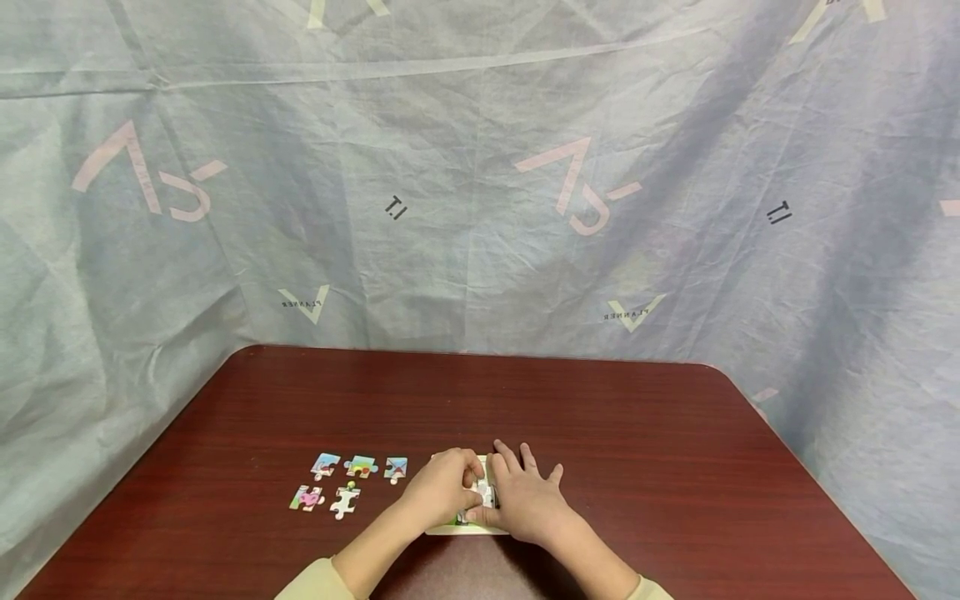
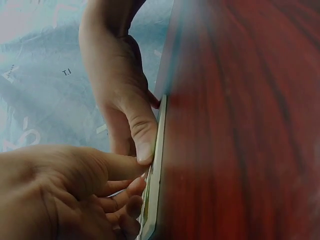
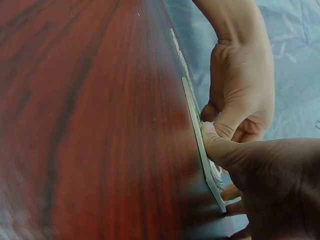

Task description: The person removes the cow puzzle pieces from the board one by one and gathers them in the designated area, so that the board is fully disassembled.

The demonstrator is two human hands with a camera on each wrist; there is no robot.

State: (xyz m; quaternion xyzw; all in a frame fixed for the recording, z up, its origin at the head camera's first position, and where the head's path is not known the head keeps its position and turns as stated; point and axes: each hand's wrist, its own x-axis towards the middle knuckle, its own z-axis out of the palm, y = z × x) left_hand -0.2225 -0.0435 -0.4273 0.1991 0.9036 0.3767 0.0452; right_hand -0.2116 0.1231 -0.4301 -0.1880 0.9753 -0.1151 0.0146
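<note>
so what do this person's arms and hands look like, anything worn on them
The left sleeve and right sleeve are pale yellow, with no markings on the parts that show. Both end partway along the forearm, leaving the wrists uncovered. The left grip and right grip are bare hands; no gloves, rings or cables are visible.

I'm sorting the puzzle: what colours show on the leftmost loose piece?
Leftmost loose piece: mainly pink and green, best seen in the head view.
</note>
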